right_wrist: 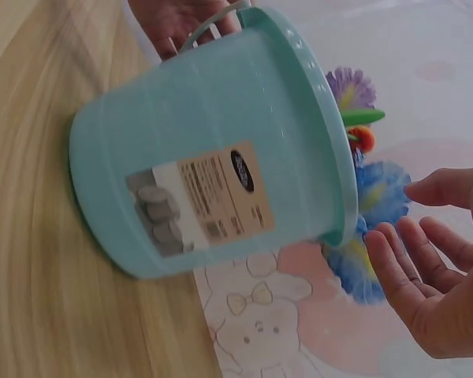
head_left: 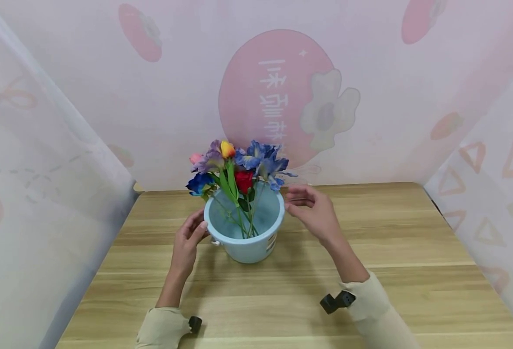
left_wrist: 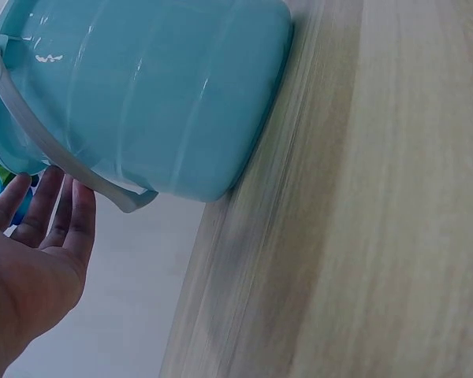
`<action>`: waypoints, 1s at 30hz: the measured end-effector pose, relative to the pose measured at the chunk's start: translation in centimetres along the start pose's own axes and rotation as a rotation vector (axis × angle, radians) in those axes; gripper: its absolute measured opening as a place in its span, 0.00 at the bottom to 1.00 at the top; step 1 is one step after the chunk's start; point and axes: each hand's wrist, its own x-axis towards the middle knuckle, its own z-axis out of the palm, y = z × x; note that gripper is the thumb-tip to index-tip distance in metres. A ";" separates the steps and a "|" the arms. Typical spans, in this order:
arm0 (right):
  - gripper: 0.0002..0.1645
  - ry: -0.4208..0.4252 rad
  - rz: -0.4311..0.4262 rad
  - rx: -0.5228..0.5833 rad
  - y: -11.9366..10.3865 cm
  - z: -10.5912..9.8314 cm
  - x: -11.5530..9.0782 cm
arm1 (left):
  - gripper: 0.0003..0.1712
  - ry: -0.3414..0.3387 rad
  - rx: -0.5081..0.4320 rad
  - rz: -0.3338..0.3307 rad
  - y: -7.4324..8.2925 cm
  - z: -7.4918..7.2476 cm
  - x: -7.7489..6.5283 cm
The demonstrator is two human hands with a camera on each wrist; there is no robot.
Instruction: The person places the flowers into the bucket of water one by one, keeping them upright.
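Observation:
A light-blue bucket (head_left: 248, 253) stands upright on the table with several flowers in it. Among them are blue irises (head_left: 253, 159), a red rose (head_left: 244, 181), an orange-yellow tulip (head_left: 227, 149) and a purple bloom (head_left: 212, 161). At the bucket's left side is my left hand (head_left: 185, 247), its fingers extended beside the pale carrying handle (left_wrist: 59, 153) and the rim; whether they touch is hard to tell. My right hand (head_left: 315, 213) hovers just off the right rim, fingers loosely bent and holding nothing. The right wrist view shows a paper label (right_wrist: 201, 197) on the bucket.
The wooden table (head_left: 396, 242) runs back to a pale pink printed backdrop (head_left: 186, 97). Similar printed walls flank it left and right. Dark wrist devices (head_left: 337, 301) sit at both sleeves.

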 end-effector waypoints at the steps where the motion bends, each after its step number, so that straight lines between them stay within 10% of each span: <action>1: 0.25 0.013 0.004 0.001 0.1 -0.4 -0.2 | 0.25 0.000 -0.003 0.001 0.0 0.0 0.0; 30: 0.27 0.117 0.134 0.007 3.8 -7.5 -3.6 | 0.25 -0.002 -0.008 -0.006 0.1 0.0 -0.1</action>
